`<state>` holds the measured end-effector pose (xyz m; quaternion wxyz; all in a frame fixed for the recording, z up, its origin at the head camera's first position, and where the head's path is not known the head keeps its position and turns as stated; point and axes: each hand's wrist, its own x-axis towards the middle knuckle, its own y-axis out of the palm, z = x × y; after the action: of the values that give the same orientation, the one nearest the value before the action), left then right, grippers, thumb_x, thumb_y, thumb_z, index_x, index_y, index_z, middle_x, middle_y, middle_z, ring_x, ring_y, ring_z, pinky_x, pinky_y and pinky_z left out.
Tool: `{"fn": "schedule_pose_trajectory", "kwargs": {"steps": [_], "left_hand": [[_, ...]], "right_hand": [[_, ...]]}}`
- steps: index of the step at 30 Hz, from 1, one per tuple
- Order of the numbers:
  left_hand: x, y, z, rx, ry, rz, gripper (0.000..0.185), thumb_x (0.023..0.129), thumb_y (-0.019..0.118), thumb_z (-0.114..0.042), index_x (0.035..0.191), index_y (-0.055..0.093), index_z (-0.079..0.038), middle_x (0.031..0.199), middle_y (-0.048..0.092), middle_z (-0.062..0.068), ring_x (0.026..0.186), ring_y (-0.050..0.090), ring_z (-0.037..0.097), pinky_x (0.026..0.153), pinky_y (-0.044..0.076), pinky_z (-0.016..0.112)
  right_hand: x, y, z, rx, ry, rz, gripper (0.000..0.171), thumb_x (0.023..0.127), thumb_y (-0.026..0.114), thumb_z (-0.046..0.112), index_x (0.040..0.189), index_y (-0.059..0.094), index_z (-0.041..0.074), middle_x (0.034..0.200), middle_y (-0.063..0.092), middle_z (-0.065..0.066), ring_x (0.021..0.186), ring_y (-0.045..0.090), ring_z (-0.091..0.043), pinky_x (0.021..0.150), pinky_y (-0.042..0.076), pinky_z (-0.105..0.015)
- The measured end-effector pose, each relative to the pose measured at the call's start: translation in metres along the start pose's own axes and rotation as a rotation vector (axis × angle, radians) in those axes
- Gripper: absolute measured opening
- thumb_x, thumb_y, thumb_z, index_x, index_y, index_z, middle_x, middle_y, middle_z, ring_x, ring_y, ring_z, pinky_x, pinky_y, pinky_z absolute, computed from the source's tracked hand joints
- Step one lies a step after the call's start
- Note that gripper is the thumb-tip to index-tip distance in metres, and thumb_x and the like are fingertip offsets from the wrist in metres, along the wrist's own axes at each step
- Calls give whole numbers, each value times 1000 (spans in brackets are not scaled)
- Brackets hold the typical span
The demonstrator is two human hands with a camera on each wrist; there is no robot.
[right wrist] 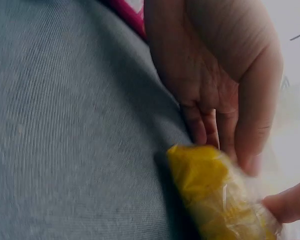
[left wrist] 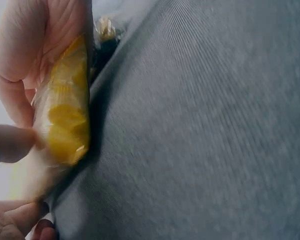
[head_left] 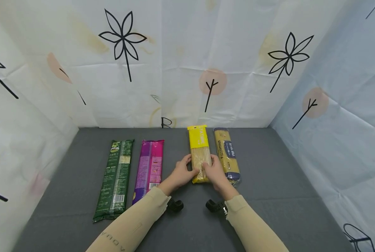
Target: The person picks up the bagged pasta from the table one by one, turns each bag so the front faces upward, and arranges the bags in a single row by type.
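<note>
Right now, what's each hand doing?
Left hand: grips the yellow spaghetti pack at its near end.
Right hand: grips the same pack.

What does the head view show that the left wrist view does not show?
Only the head view shows the green packet, the purple packet, the blue-labelled spaghetti packet and both sleeves. Only the left wrist view shows the yellow packet's near end lying against the grey mat close up. Both show the yellow packet gripped by the left hand and right hand.
</note>
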<state>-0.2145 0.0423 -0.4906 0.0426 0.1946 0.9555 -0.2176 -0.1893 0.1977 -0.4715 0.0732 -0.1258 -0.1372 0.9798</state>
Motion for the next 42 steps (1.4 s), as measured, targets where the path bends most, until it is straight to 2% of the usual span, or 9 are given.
{"fn": "schedule_pose_trajectory", "kwargs": {"steps": [4, 8, 11, 15, 20, 26, 36, 42], "left_hand": [[2, -2, 7, 101, 30, 42, 79, 88, 70, -40, 152, 30, -14, 147, 38, 10, 132, 30, 30, 107, 30, 51], [2, -7, 11, 144, 55, 94, 84, 86, 71, -44, 153, 27, -17, 148, 35, 11, 131, 29, 29, 106, 33, 51], [1, -11, 12, 153, 62, 121, 88, 84, 72, -47, 153, 27, -19, 148, 34, 12, 131, 29, 29, 105, 33, 51], [3, -12, 12, 151, 58, 135, 90, 83, 73, -49, 154, 26, -21, 147, 33, 15, 132, 28, 29, 105, 33, 51], [8, -11, 9, 150, 69, 125, 88, 84, 73, -46, 154, 27, -21, 146, 34, 16, 131, 29, 30, 106, 33, 49], [9, -8, 4, 165, 60, 132, 85, 86, 72, -44, 154, 26, -22, 147, 34, 16, 133, 28, 29, 107, 32, 48], [7, -8, 9, 182, 34, 117, 85, 86, 71, -44, 155, 25, -23, 146, 34, 15, 133, 29, 27, 108, 32, 47], [6, -6, 10, 189, 21, 100, 83, 87, 71, -43, 154, 26, -25, 147, 38, 11, 133, 29, 25, 108, 31, 47]], "right_hand": [[-2, 0, 1, -158, -38, -22, 48, 98, 52, 16, 140, 36, -2, 113, 55, -20, 93, 60, -27, 72, 53, -38], [-4, -2, 2, -359, -116, -35, 46, 95, 55, 16, 134, 44, -7, 106, 55, -21, 83, 58, -27, 69, 51, -39], [-3, -5, 2, -437, -141, -23, 49, 96, 56, 19, 135, 45, -7, 110, 53, -22, 84, 57, -27, 72, 50, -41], [-1, -10, 2, -404, -106, 23, 52, 97, 57, 22, 139, 41, -5, 117, 55, -20, 91, 58, -26, 78, 50, -43], [4, -15, 3, -360, -106, 35, 50, 97, 58, 21, 138, 42, -3, 117, 58, -19, 92, 60, -26, 79, 50, -42], [5, -17, 0, -372, -102, 10, 49, 98, 59, 22, 138, 43, -1, 120, 58, -19, 95, 60, -27, 80, 50, -44], [3, -12, 0, -352, -98, 14, 48, 98, 60, 22, 139, 45, 0, 117, 60, -16, 92, 61, -25, 78, 51, -42], [1, -11, 0, -402, -113, -19, 49, 97, 61, 24, 139, 47, 2, 115, 62, -15, 91, 61, -24, 78, 50, -43]]}}
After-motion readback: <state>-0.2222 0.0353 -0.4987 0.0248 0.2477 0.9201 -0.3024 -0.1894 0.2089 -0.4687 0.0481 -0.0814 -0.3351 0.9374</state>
